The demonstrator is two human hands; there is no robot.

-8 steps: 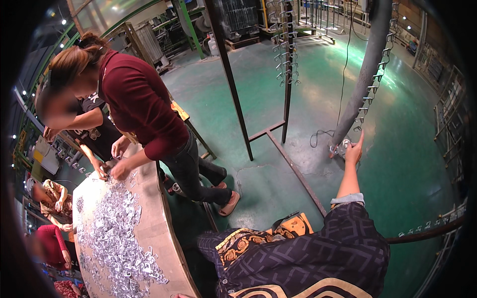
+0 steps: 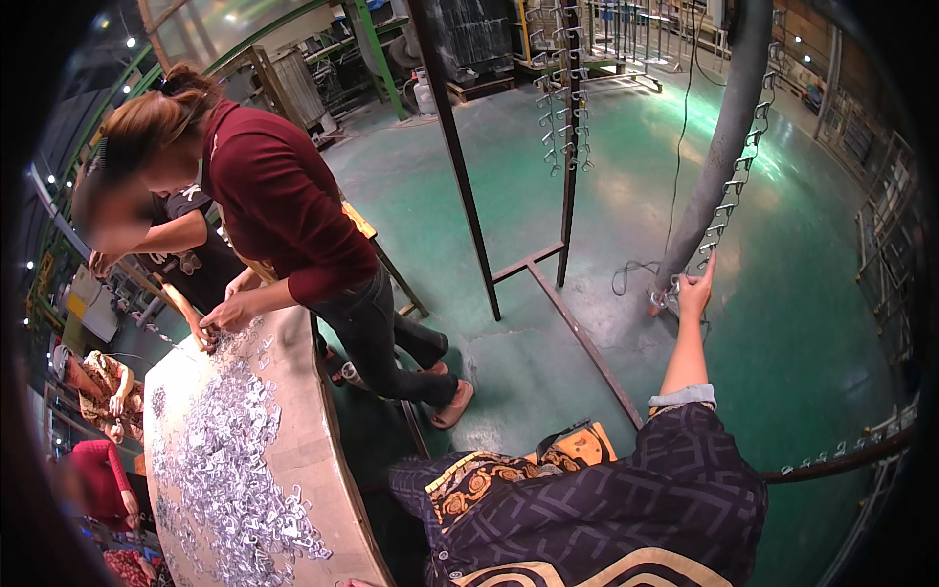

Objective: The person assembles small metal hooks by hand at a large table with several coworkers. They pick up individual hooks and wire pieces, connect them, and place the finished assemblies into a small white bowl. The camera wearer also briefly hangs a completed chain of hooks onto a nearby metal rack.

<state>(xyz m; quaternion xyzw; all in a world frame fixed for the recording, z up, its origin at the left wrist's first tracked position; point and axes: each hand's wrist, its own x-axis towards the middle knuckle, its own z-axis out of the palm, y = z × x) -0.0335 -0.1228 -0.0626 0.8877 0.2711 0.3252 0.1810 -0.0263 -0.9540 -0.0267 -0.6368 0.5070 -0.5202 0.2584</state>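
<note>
My right hand reaches out on the right, its index finger stretched up against the lower end of a hanging string of metal hooks. The other fingers are curled, and small shiny metal hooks show beside the thumb, seemingly held there. A thick grey pole stands just behind the string. Of my left hand only a sliver shows at the lower edge, by the table's corner; its fingers are out of sight.
A table at left bears a heap of small metal hooks. A person in a dark red top bends over it, with other people beyond. A dark metal frame stands mid-floor, with more hook strings hanging from it.
The person in dark red has drawn a hand up and left from the heap. My right hand has hardly moved, its index finger still at the string's lower end.
</note>
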